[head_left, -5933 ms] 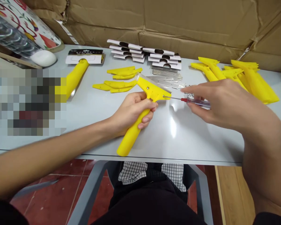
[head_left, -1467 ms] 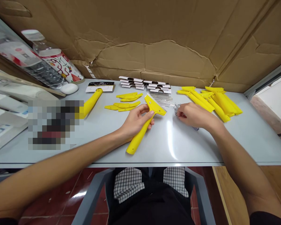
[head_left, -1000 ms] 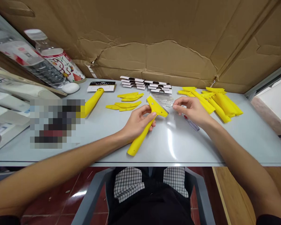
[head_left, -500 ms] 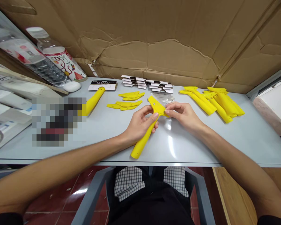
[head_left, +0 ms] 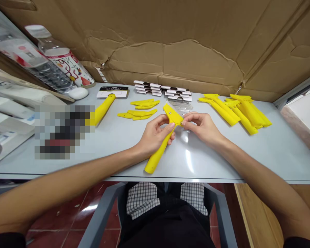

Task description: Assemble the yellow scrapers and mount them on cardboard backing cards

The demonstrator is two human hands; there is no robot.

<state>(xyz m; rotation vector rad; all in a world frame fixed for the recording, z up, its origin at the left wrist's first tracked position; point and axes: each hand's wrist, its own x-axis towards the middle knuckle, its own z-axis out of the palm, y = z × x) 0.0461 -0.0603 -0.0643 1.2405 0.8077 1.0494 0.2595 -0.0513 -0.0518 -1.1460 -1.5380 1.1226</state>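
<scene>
My left hand (head_left: 158, 132) is closed around the neck of a yellow scraper (head_left: 158, 155), thumb on top, its handle slanting down toward the table edge. The scraper's wide head points up and to the right, and a screw (head_left: 169, 113) sits in its left part. At the head's right corner, the thumb and fingertips of my right hand (head_left: 198, 125) pinch a small metal screw (head_left: 181, 123), mostly covered by the fingers. Just behind the head lie several thin metal blades (head_left: 181, 107). Flat yellow plastic pieces (head_left: 142, 114) rest left of it.
Several yellow handles (head_left: 237, 112) are piled at the right. White and black cards (head_left: 177, 93) stand stacked at the back. Another yellow scraper (head_left: 104, 108) lies at left beside a card and a pixelated patch. Bottles (head_left: 64, 62) and plastic packs (head_left: 12, 100) line the left side.
Both hands and the scraper stay almost in place, the right fingertips still at the head's right corner. The view has shifted slightly.
</scene>
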